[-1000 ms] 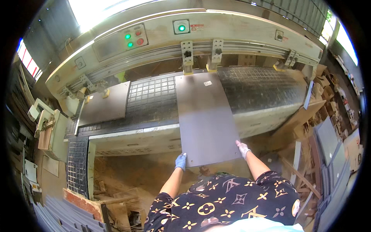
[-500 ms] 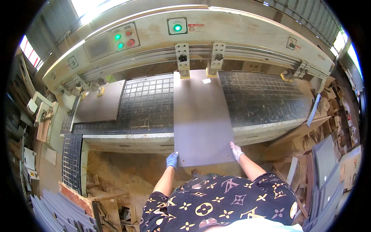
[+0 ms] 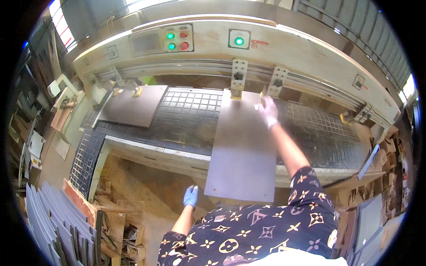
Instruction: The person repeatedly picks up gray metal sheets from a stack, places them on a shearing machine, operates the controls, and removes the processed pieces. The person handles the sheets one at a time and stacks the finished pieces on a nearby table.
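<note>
A large dark rectangular panel [image 3: 243, 148] is laid flat on the gridded machine bed [image 3: 191, 117], its near end overhanging the bed's near edge and its far end pushed up close to two perforated metal brackets [image 3: 257, 79] on the machine rail.

The right hand [image 3: 268, 111], in a white glove, is stretched out far over the bed and rested at the panel's far right corner. Its fingers look spread and laid on the surface rather than closed around anything; whether the edge is pinched cannot be told.

The left hand [image 3: 191, 196], in a blue glove, is held low just beside the panel's near left corner. Contact with the corner cannot be confirmed, and how far the fingers are curled cannot be told; nothing is seen gripped in it.

A second, smaller dark panel [image 3: 133, 105] is lying on the far left part of the same bed, well apart from the first. A control panel with green and red buttons [image 3: 175, 40] is mounted on the machine housing at the far side. A stack of grey sheets [image 3: 49, 221] is leaned up at the near left, beside wooden scraps on the floor.
</note>
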Motion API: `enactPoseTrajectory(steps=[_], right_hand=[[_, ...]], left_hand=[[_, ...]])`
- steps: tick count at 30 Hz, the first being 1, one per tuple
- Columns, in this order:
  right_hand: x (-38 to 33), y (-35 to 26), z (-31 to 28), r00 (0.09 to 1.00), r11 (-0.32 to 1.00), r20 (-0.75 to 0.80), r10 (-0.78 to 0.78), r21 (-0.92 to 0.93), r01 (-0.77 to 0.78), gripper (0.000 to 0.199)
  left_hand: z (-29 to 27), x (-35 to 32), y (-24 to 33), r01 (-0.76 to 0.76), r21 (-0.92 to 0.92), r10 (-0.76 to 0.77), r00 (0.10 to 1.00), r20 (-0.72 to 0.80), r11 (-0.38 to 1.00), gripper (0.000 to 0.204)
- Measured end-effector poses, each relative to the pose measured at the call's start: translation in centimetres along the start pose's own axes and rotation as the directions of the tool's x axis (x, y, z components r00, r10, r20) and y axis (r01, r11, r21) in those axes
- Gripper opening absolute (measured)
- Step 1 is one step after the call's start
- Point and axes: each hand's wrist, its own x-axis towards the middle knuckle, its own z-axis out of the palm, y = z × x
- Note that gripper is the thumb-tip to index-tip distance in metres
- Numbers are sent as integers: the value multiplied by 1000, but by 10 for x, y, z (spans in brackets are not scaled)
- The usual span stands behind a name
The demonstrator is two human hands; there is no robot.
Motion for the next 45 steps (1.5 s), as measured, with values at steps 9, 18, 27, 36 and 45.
enactPoseTrajectory(steps=[9,18,27,36,45], right_hand=[[236,-115,27,964,849,248,-91,-487,205,34],[168,-159,39,854,843,-85,-513,-236,483,27],[-133,-199,106,851,980,507,-136,194,41,37],[-325,-237,59,701,843,544,461,-21,-537,30],[-359,-256,65,687,856,602,407,12,-517,31]], left_hand=[[-119,-120,-136,363,22,-328,864,-381,931,47],[-197,-19,-96,252,206,-151,899,-411,946,63],[-282,264,121,-62,567,294,898,-328,821,80],[-272,381,177,-35,771,219,966,-137,635,78],[-279,392,171,16,695,203,951,-232,719,73]])
